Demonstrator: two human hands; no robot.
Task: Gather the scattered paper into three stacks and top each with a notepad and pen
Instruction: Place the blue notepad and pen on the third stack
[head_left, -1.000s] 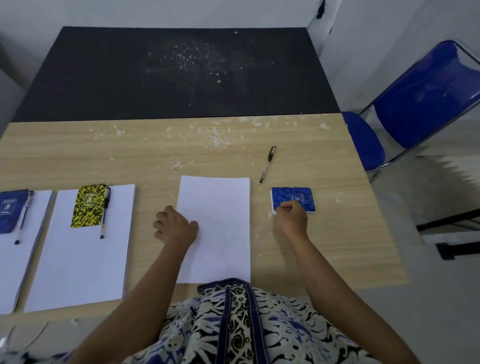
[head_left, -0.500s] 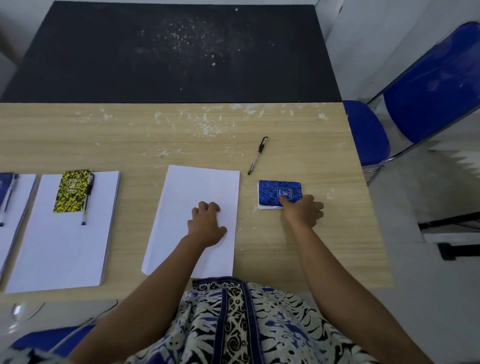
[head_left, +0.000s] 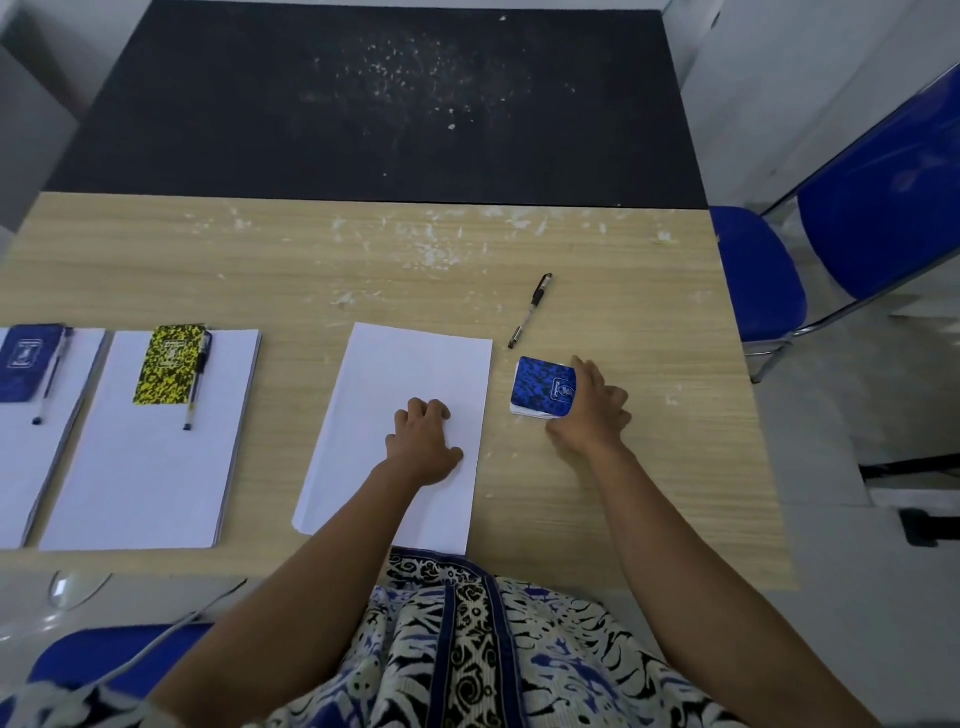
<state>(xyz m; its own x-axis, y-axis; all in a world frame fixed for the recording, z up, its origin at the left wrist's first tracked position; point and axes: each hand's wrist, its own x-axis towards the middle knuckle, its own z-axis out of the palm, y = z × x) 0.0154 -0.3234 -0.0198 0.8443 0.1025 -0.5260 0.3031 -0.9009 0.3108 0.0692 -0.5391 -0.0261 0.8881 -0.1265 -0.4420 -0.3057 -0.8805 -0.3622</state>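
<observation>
Three paper stacks lie on the wooden table (head_left: 363, 260). The left stack (head_left: 31, 467) carries a blue notepad (head_left: 23, 364) and a pen (head_left: 52, 379). The middle stack (head_left: 150, 467) carries a yellow-black notepad (head_left: 169, 366) and a pen (head_left: 196, 384). On the bare right stack (head_left: 410, 374) my left hand (head_left: 423, 441) rests with curled fingers. My right hand (head_left: 589, 410) grips a blue patterned notepad (head_left: 543, 387), tilted up at its right side, just right of that stack. A loose black pen (head_left: 531, 310) lies beyond the notepad.
A black mat (head_left: 374, 104) covers the far half of the table. A blue folding chair (head_left: 857, 234) stands to the right, close to the table's right edge. Another blue seat (head_left: 104, 654) and a cable (head_left: 171, 623) sit below the near edge at the left.
My right hand has shifted to the notepad's right side and lifted that edge, turning it. My left hand moved from the stack's left edge onto its middle.
</observation>
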